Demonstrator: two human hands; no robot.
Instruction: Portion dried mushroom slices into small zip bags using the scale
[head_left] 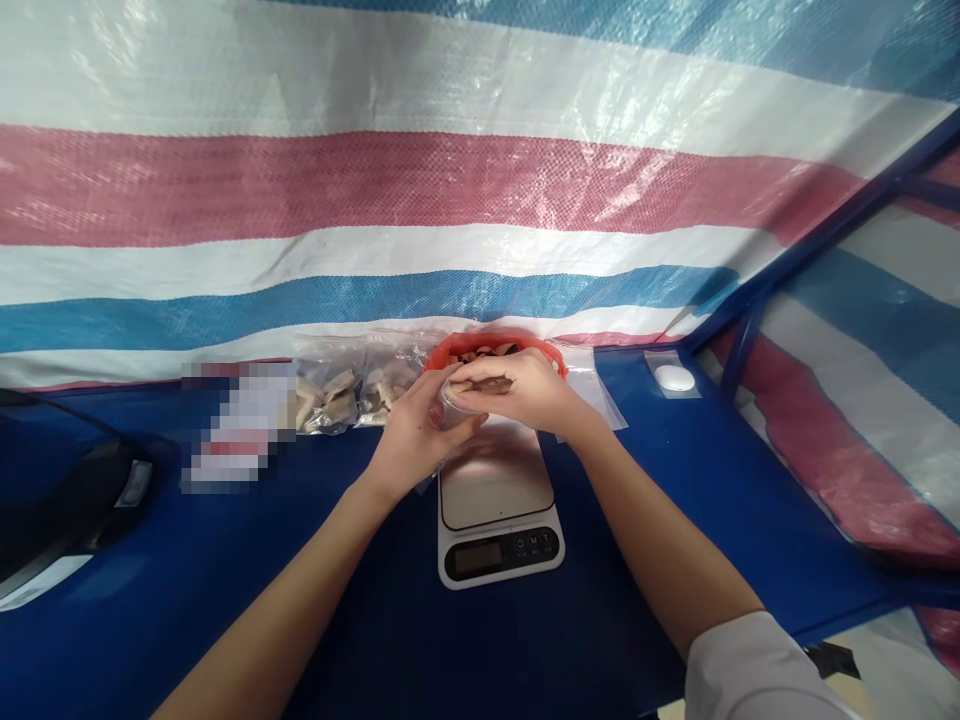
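Above the kitchen scale (pixel 495 480), my left hand (pixel 416 430) is closed round the rim of a clear plastic bag (pixel 450 393), most of which is hidden behind the fingers. My right hand (pixel 529 390) curls over several pale tan dried pieces (pixel 480 385) at the bag's mouth; how far they are inside cannot be made out. Just behind both hands sits an open red plastic bag (pixel 555 352) with dark and tan dried pieces (pixel 487 352) in it. The scale has a white body, a bare-looking plate and a dark display.
Left of my hands lie two clear bags of dried pieces, one bag (pixel 326 400) beside another bag (pixel 381 385). Flat clear bags (pixel 604 395) lie to the right, and a small packet with a white oval (pixel 675 378) farther right. A black bag (pixel 67 490) stands at left. Striped sheeting (pixel 375 190) rises behind the blue table (pixel 360 640).
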